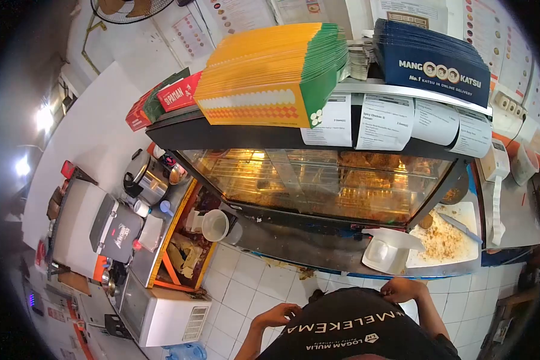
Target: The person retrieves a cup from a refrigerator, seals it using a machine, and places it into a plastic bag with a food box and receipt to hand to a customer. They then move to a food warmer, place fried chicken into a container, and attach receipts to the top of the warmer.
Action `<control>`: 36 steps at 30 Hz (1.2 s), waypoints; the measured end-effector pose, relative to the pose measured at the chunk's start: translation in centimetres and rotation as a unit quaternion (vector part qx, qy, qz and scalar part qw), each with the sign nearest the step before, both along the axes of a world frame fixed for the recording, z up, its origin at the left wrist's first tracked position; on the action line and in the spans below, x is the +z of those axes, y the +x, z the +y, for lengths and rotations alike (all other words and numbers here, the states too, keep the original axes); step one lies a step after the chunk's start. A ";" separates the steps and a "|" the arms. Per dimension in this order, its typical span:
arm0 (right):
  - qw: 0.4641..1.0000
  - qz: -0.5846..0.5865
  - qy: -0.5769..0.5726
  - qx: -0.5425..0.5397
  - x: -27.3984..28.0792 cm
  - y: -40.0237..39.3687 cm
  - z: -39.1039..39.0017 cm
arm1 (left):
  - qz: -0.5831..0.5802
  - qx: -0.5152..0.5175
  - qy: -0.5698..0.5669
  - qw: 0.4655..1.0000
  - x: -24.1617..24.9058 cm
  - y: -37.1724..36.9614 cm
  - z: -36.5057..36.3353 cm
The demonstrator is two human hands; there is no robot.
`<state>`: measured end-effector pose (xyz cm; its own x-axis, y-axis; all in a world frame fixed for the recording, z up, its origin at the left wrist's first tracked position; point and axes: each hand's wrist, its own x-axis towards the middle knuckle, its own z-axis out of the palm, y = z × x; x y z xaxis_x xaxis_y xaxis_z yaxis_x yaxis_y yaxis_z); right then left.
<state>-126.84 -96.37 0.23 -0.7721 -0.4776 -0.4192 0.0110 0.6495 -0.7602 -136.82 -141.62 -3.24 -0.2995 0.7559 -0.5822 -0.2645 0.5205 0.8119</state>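
Both hands are low in the view, on either side of the black printed shirt (342, 321) on my body. At the shirt's left edge is my left hand (280, 313), its fingers bent inward against the cloth; whether it pinches anything is hidden. My right hand (402, 289) is curled closed at the shirt's upper right edge and seems to grip the cloth. Just beyond the right hand, a white square container (385, 255) sits on the metal counter. Beside it, a white cutting board (462, 219) carries brown crumbs and a knife (460, 227).
A lit glass warming cabinet (318, 180) holds fried food. Stacked yellow boxes (252, 84), navy boxes (432, 66) and hanging paper slips (385, 122) are on it. A clear tub (215, 225), a steel pot (150, 180) and a white freezer (177, 318) stand left; a label printer (496, 162) stands right.
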 end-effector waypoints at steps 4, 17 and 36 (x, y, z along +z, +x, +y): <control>0.998 -0.053 0.026 0.026 0.5 -0.8 -0.1 | -0.012 0.001 -0.006 1.000 -0.2 -0.1 0.4; 0.998 0.020 0.047 0.025 -0.7 1.6 0.6 | -0.023 0.104 0.048 0.993 -3.7 5.6 0.9; 0.993 -0.084 0.061 -0.056 -1.6 7.8 6.8 | 0.247 0.048 0.013 0.968 1.1 8.5 11.7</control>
